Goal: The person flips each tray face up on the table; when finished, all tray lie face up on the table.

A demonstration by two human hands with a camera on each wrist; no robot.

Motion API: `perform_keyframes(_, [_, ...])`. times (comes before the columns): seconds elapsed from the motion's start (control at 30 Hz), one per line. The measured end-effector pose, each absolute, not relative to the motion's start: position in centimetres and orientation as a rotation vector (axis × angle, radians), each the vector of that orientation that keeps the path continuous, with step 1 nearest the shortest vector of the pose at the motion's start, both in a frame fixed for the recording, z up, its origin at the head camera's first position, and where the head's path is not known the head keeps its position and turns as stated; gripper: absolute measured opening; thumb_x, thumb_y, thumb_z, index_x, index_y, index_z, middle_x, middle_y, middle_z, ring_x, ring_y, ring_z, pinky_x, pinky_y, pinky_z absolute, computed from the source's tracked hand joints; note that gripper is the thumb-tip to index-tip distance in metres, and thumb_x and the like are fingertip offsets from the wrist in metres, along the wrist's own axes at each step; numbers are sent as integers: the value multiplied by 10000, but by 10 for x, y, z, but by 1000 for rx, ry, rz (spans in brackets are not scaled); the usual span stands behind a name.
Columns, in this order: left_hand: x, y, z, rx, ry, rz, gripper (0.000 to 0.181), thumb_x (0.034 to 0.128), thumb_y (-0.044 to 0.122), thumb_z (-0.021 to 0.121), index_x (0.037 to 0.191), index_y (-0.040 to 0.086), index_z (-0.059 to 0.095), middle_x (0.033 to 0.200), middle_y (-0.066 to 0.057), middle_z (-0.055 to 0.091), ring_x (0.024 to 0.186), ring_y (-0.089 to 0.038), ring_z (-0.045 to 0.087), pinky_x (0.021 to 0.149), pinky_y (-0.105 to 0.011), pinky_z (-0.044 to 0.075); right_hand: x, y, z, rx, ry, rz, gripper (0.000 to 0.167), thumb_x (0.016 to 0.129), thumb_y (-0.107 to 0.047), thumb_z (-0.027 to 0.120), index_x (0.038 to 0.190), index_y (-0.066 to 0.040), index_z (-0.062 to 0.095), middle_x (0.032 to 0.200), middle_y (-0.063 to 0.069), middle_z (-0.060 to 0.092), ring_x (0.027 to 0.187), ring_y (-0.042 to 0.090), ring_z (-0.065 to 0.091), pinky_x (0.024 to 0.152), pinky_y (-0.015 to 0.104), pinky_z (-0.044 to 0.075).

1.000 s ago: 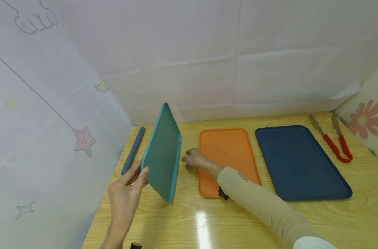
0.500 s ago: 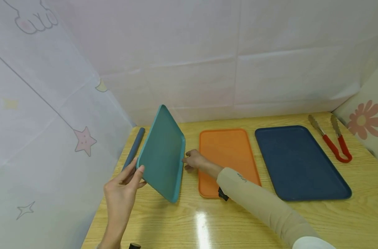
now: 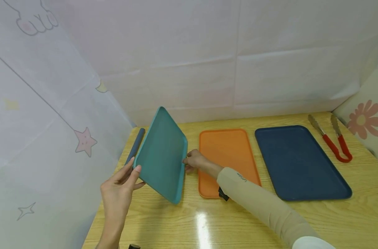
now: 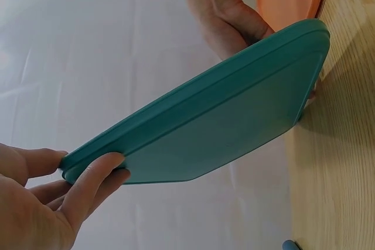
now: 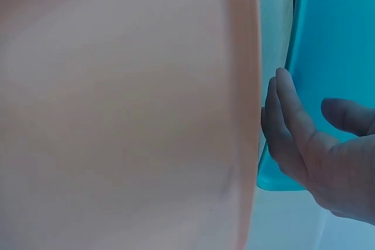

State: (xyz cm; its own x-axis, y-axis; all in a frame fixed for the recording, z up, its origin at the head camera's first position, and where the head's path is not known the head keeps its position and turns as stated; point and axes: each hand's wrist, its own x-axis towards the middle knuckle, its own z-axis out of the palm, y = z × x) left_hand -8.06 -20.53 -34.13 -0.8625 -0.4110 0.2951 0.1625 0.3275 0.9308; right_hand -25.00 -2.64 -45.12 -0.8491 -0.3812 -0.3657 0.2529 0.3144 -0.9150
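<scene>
A teal rectangular tray (image 3: 162, 155) is held tilted above the table, its inner face turned toward the right. My left hand (image 3: 119, 186) grips its near left corner, with the thumb on the inner face and the fingers behind, as the left wrist view also shows. At the tray's right rim is my right hand (image 3: 196, 160), its thumb and fingers apart. In the head view the thumb tip meets the rim. The right wrist view shows fairly straight fingers (image 5: 293, 109) beside the tray's edge; firm contact is unclear. Beneath the right forearm lies an orange tray (image 3: 224, 148).
A dark blue tray (image 3: 301, 162) lies right of the orange one, with red-handled metal tongs (image 3: 339, 148) beyond it. Left of the teal tray is a blue-grey rod-like object (image 3: 136, 147), partly hidden. White printed cloth walls (image 3: 189, 62) border the wooden table (image 3: 226, 221).
The left hand has moved slightly left and down, turning the teal tray's inner face more into view. Its right rim has come rightward to my right hand, which has barely moved.
</scene>
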Motion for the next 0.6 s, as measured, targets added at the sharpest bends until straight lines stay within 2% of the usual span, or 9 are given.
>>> perform_keyframes(0.1, [-81, -206, -340, 241, -2101, -1588, 367, 880, 185, 719, 1215, 48, 663, 1231, -123, 643, 843, -96, 705, 611, -311, 574, -251, -25, -453, -124, 2049, -1584, 519, 957, -17, 566, 1379, 194, 350, 888, 276, 670, 840, 402, 682, 716, 419, 583])
perform_keyframes(0.27, [-82, -208, -340, 262, -2076, -1623, 369, 878, 160, 719, 1221, 39, 658, 1245, -142, 633, 863, -100, 701, 605, -318, 575, -253, -23, -459, -125, 2031, -1603, 391, 931, 43, 576, 1274, 205, 481, 803, 252, 664, 771, 373, 694, 662, 396, 590])
perform_keyframes(0.43, [-82, -208, -340, 264, -2071, -1637, 365, 876, 161, 721, 1219, 47, 665, 1210, -206, 627, 856, -104, 699, 598, -322, 576, -253, -22, -463, -131, 2025, -1614, 417, 899, 89, 590, 1277, 215, 467, 811, 251, 658, 702, 330, 697, 624, 377, 590])
perform_keyframes(0.6, [-82, -209, -339, 263, -2059, -1655, 374, 869, 173, 730, 1216, 48, 669, 1192, -243, 625, 836, -117, 707, 596, -331, 576, -253, -20, -465, -131, 2016, -1627, 397, 874, 127, 596, 1247, 213, 491, 924, 286, 660, 704, 321, 702, 611, 385, 589])
